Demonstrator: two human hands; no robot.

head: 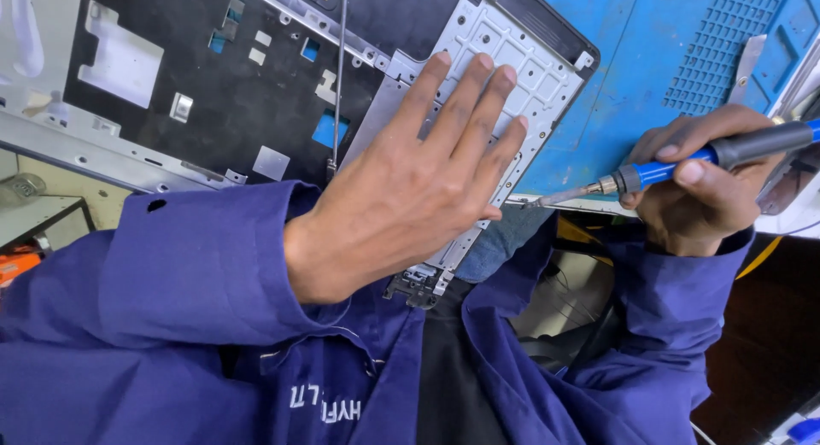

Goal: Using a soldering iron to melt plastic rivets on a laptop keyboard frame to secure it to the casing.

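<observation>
Nearest, the left hand lies spread flat on the laptop chassis; the right hand grips a soldering iron, its long axis pointing leftward, tip at the chassis edge on the blue desk.

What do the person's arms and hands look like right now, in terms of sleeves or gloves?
Both hands are bare, with no gloves, rings or watch showing. The left hand emerges from a long, dark blue fabric work sleeve with a small dark hole near its cuff. The right hand wears a matching blue sleeve. Pale lettering shows on the chest of the jacket.
</observation>
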